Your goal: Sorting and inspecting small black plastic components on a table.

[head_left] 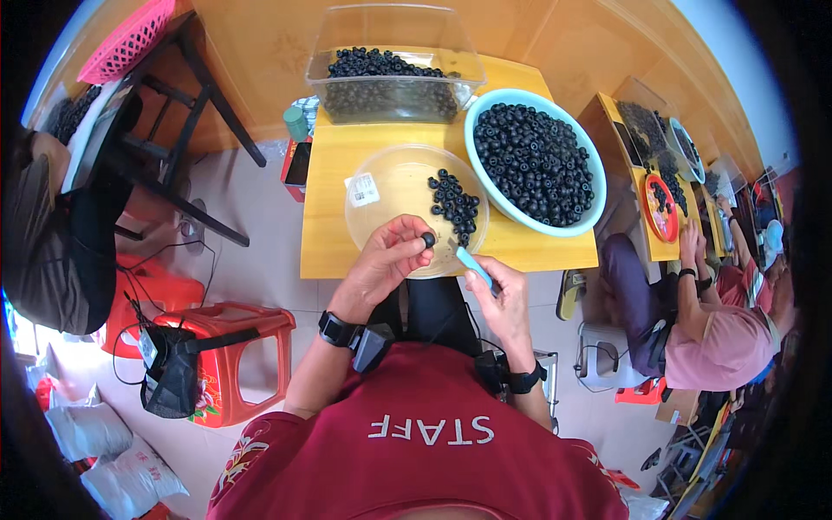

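Note:
Between thumb and fingers, my left hand [392, 258] pinches a small black ring-shaped part [427, 239] over the near edge of a round clear plastic lid [381, 221]. My right hand [504, 299] is closed round a light blue knife-like tool [475, 267], its tip pointing up and left toward the part. On the lid's right side lies a loose group of black parts [454, 204]. Beyond it to the right, a light blue basin [471, 143] is heaped with the same parts. A clear plastic bin [394, 35] at the far side holds more.
The yellow table [325, 251] carries these containers. A red stool [260, 347] with a black bag [171, 381] stands at left. A green-lidded container [295, 124] is beside the table. Other people sit at the left and at a right-hand table with a red tray [652, 227].

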A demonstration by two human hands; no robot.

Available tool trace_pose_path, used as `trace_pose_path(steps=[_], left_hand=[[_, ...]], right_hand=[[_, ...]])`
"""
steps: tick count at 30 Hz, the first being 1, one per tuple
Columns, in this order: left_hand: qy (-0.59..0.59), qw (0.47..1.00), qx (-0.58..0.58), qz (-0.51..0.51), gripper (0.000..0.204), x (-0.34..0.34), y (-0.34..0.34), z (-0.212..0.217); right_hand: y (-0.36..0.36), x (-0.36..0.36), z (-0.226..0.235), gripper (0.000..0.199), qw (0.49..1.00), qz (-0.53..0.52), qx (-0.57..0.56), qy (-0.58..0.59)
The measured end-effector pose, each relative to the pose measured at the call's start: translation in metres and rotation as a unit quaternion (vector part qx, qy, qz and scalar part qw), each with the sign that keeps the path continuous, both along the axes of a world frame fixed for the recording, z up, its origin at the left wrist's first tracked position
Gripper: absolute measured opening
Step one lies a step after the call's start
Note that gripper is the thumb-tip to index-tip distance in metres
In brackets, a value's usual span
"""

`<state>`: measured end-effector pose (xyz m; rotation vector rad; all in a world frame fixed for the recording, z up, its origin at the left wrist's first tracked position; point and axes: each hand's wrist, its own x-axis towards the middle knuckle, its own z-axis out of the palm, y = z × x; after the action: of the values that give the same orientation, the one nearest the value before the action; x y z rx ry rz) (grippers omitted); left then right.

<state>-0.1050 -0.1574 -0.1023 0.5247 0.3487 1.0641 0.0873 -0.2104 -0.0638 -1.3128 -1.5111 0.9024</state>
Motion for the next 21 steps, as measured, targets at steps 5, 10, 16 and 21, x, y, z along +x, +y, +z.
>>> trace_pose_path(steps=[5,10,16,21], left_hand=[[0.023,1.000,-0.018,0.005,0.020,0.003,-0.005,0.003],[0.017,1.000,0.007,-0.004,0.021,0.003,-0.004,0.000],[-0.015,1.000,-0.002,-0.027,0.019,0.004,-0.005,-0.002],[-0.010,1.000,-0.003,-0.027,0.017,0.005,-0.006,0.001]], right_hand=[[0.002,-0.012,0.017,0.018,0.995,0.031,0.036,-0.086],[0.003,-0.012,0.017,0.016,0.992,0.035,0.047,-0.112],[0.003,-0.010,0.016,0.018,0.991,0.033,0.054,-0.120],[0.003,-0.009,0.017,0.018,0.989,0.038,0.059,-0.127]])
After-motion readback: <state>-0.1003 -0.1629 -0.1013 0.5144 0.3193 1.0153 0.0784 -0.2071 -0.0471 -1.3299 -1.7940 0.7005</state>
